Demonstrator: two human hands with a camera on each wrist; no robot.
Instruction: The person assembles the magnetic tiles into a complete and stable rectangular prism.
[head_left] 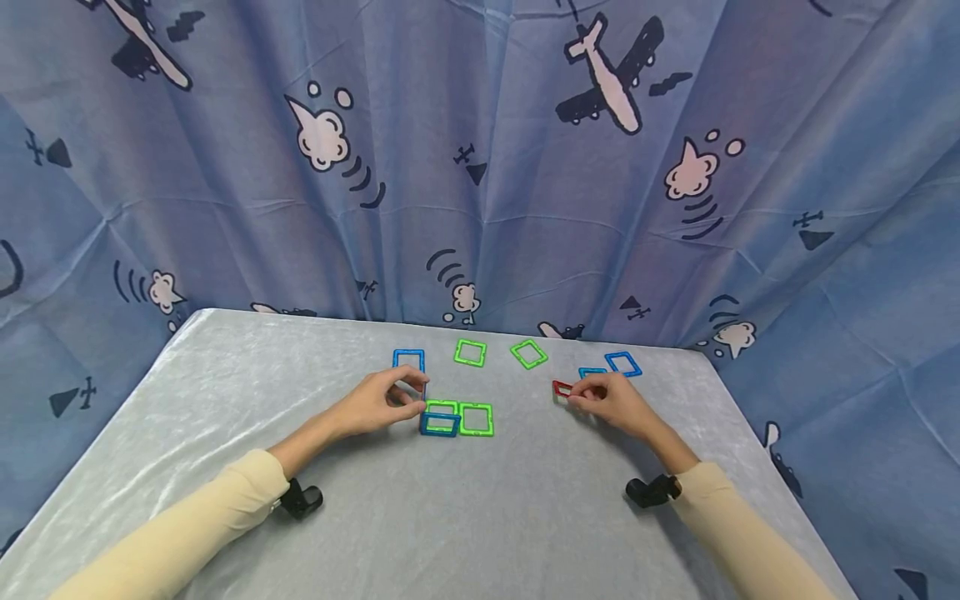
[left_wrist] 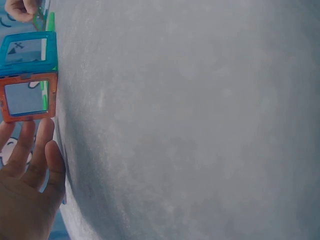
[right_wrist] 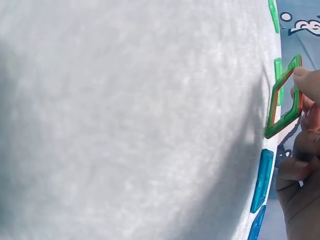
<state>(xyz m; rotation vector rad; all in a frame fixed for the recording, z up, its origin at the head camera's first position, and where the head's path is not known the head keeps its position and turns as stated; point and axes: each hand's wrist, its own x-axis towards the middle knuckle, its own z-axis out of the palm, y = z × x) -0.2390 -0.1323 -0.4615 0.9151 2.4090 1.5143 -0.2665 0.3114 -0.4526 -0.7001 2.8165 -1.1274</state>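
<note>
My left hand [head_left: 378, 402] is at a small build of square magnetic tiles, its fairly straight fingertips right at the edge of an upright orange-red tile [left_wrist: 52, 95]. Beside that tile an upright blue tile [left_wrist: 52, 52] stands on edge. A green tile [head_left: 492, 419] lies flat against the build's right side, with another green tile [head_left: 442, 403] behind the blue one. Further right, my right hand [head_left: 611, 402] pinches a square magnetic tile [right_wrist: 287, 120] between thumb and fingers, tilted over the table. It shows green on one face and red on the other side.
Two loose green tiles [head_left: 470, 342] [head_left: 520, 359] lie toward the back of the cloth-covered table [head_left: 525, 517]. Two blue tiles [head_left: 592, 370] [head_left: 636, 364] lie beyond my right hand, and a blue tile [head_left: 408, 352] lies beyond my left. A patterned curtain [head_left: 480, 233] hangs behind the table.
</note>
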